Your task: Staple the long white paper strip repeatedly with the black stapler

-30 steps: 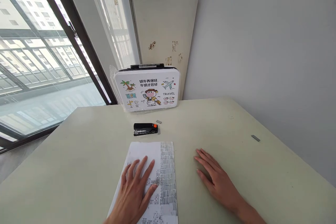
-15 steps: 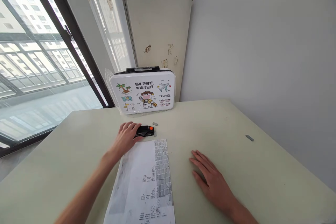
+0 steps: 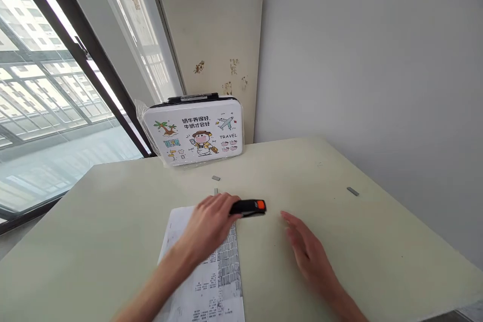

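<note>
My left hand [image 3: 212, 220] is closed around the rear of a black stapler [image 3: 247, 207] with an orange patch at its front end. It holds the stapler above the right side of the printed paper sheets [image 3: 213, 287], and the front end points toward my right hand. Across a short gap, my right hand [image 3: 310, 256] is open, its thumb apart from the fingers and nothing in it. Part of the paper is covered by my left hand and forearm.
Two small grey staple strips, one a far strip [image 3: 216, 178] and one a nearer strip [image 3: 216, 191], lie beyond the paper. Another strip [image 3: 352, 191] is at the right of the table [image 3: 287, 171]. A white cartoon case [image 3: 194, 133] stands at the back, before a cabinet [image 3: 215, 30].
My left hand has lifted the stapler from beside the paper's far edge and brought it right and nearer. My right hand has turned onto its side and risen a little.
</note>
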`<state>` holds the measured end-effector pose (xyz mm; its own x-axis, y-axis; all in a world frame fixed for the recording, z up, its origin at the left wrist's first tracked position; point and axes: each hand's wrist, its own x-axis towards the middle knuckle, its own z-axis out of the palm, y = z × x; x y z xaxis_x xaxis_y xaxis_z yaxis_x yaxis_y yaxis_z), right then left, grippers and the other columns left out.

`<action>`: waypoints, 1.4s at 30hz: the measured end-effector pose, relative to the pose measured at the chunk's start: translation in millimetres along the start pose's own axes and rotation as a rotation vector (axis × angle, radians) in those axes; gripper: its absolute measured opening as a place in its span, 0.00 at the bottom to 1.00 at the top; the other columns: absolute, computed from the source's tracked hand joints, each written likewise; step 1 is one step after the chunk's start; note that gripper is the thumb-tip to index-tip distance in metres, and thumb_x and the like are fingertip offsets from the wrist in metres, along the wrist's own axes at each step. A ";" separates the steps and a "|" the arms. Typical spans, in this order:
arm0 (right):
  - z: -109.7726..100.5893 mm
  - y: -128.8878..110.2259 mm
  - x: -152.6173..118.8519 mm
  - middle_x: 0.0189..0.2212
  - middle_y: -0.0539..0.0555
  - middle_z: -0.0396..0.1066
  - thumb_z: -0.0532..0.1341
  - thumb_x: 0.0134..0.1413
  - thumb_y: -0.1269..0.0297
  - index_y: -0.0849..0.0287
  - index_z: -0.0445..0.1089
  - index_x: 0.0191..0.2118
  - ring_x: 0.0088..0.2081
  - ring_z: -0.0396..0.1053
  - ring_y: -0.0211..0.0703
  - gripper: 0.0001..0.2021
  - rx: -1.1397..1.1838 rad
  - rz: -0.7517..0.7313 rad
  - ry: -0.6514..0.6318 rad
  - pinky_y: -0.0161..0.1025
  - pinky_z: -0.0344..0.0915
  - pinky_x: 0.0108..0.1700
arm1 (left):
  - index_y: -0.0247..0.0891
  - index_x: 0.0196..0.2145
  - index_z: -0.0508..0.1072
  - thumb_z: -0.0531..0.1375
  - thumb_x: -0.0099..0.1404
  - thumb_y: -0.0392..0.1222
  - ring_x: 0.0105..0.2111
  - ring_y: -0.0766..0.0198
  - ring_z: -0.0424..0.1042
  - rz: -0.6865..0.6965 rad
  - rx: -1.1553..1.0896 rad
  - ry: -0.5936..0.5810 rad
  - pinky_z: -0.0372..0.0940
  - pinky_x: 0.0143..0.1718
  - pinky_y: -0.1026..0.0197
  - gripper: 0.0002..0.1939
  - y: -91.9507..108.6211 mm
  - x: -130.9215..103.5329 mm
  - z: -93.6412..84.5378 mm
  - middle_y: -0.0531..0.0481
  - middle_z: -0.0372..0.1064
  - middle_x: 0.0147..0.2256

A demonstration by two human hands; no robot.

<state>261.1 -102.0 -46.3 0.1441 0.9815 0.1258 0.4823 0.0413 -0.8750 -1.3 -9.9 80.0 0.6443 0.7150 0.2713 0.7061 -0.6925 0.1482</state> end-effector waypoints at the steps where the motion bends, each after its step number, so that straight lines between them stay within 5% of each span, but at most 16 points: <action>1: -2.5 -1.1 0.5 0.66 0.56 0.68 0.49 0.74 0.47 0.49 0.67 0.65 0.67 0.65 0.53 0.23 0.043 0.051 0.046 0.57 0.65 0.67 | 0.42 0.54 0.69 0.54 0.79 0.46 0.40 0.53 0.76 0.032 -0.021 -0.036 0.68 0.41 0.53 0.11 13.2 3.4 7.8 0.47 0.76 0.43; 6: -10.0 -5.8 2.6 0.61 0.57 0.72 0.49 0.73 0.43 0.50 0.70 0.60 0.62 0.70 0.55 0.24 0.131 0.150 0.209 0.53 0.70 0.60 | 0.40 0.49 0.69 0.59 0.75 0.40 0.39 0.52 0.76 0.085 -0.108 -0.135 0.69 0.39 0.51 0.07 55.1 12.8 50.4 0.47 0.75 0.43; 11: -10.6 -9.8 3.7 0.57 0.57 0.75 0.48 0.73 0.43 0.51 0.72 0.55 0.58 0.72 0.53 0.24 0.158 0.145 0.225 0.50 0.70 0.59 | 0.40 0.52 0.68 0.56 0.77 0.42 0.40 0.52 0.76 0.080 -0.204 -0.076 0.71 0.39 0.51 0.09 66.9 14.8 76.5 0.46 0.75 0.44; 20: -13.1 -9.0 6.6 0.55 0.58 0.76 0.47 0.74 0.44 0.52 0.74 0.51 0.57 0.72 0.52 0.24 0.165 0.121 0.156 0.50 0.69 0.60 | 0.48 0.73 0.48 0.63 0.73 0.55 0.61 0.46 0.69 0.079 -0.357 -0.085 0.69 0.59 0.42 0.39 16.3 -19.3 72.0 0.41 0.67 0.62; 29: -33.5 -2.3 44.9 0.46 0.58 0.81 0.48 0.71 0.38 0.53 0.76 0.47 0.51 0.77 0.53 0.27 0.151 0.086 -0.120 0.48 0.73 0.55 | 0.45 0.74 0.47 0.55 0.78 0.52 0.71 0.47 0.55 0.056 -0.238 -0.058 0.60 0.68 0.41 0.34 -18.3 -46.1 71.3 0.40 0.55 0.71; 34: -35.0 0.8 43.1 0.45 0.58 0.81 0.48 0.72 0.39 0.53 0.76 0.50 0.50 0.78 0.54 0.27 0.173 0.072 -0.129 0.47 0.76 0.50 | 0.46 0.73 0.51 0.57 0.77 0.52 0.69 0.46 0.59 0.051 -0.243 -0.035 0.63 0.67 0.41 0.33 -26.1 -47.0 72.4 0.41 0.59 0.69; 42: -26.8 4.7 38.4 0.51 0.54 0.76 0.43 0.74 0.43 0.48 0.73 0.50 0.53 0.73 0.52 0.25 -0.018 0.015 -0.082 0.51 0.69 0.58 | 0.45 0.70 0.59 0.59 0.76 0.50 0.69 0.46 0.58 0.088 -0.241 -0.039 0.62 0.67 0.40 0.29 -24.8 -44.7 70.0 0.42 0.63 0.66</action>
<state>292.1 -69.1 -33.0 0.0803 0.9940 0.0737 0.4964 0.0242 -0.8678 -27.0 -17.9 -2.3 0.7144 0.6507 0.2574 0.5589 -0.7519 0.3496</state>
